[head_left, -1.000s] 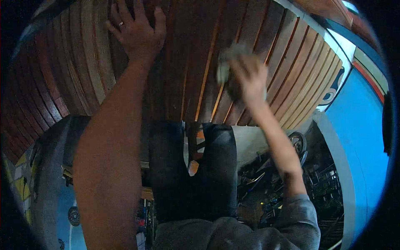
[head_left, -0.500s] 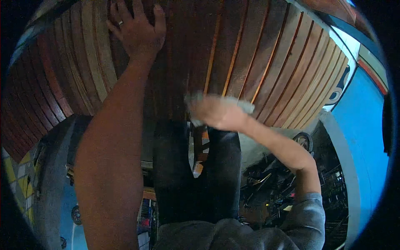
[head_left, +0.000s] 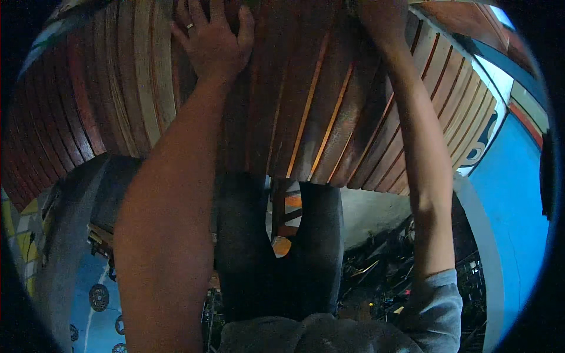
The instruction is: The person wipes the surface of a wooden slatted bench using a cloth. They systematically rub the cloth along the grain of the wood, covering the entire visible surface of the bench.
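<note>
A long run of wooden slats (head_left: 294, 100) lies in front of me, dark reddish brown in the middle and paler toward both ends. Resting on the slats, my left hand (head_left: 218, 41) has its fingers spread and wears a ring. My right hand (head_left: 382, 20) reaches to the far side of the slats, its fingers cut off by the upper picture edge. Only a dim sliver of a pale cloth (head_left: 351, 7) shows beside it, the same cloth it held a moment before.
My legs (head_left: 276, 259) are below the near edge of the slats. Dark cluttered parts (head_left: 376, 276) lie low on the right, beside a blue wall (head_left: 518, 194). Round toothed metal discs (head_left: 99, 297) sit on a blue surface at lower left.
My right hand has swept from the near edge of the slats to the far right side, taking the cloth along. My left hand stays flat on the slats, slightly farther right in view.
</note>
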Action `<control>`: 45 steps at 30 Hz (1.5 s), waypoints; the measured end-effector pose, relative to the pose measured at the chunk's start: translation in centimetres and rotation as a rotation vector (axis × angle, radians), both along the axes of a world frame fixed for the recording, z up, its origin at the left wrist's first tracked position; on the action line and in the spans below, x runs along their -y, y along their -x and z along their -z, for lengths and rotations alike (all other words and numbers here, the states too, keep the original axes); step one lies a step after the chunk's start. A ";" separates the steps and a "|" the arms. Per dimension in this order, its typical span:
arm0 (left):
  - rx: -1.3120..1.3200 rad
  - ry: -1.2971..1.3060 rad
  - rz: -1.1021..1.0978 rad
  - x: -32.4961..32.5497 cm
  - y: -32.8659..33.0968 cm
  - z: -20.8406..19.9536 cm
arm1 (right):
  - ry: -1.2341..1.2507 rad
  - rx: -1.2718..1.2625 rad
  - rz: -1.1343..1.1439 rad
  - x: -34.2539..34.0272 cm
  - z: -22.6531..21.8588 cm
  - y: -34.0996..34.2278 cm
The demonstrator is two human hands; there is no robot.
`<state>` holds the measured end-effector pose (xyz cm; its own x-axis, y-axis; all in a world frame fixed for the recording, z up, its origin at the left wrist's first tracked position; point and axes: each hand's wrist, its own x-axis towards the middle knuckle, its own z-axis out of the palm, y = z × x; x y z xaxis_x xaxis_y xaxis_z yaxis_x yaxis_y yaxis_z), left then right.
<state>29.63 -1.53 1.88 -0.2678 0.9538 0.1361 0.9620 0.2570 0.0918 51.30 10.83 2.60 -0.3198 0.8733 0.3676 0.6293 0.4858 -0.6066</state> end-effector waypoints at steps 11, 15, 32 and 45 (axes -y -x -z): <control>0.293 -0.253 0.077 1.8 3.8 1.8 | 0.190 0.126 -0.959 26.0 -2.4 -1.8; 0.208 -0.182 0.008 5.0 7.1 0.2 | 0.113 0.125 -1.109 24.9 -1.6 -4.0; 0.095 -0.117 -0.375 9.3 14.0 1.5 | -0.093 0.454 -0.302 13.6 1.4 2.8; 0.112 -0.144 -0.321 9.4 13.9 0.7 | 0.182 0.777 -0.842 11.6 -2.4 5.1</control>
<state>15.69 -10.90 1.14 -0.5714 0.7919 0.2156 0.8163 0.5212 0.2489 46.15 -0.79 5.02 -0.9093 0.2963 -0.2921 0.3818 0.8733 -0.3027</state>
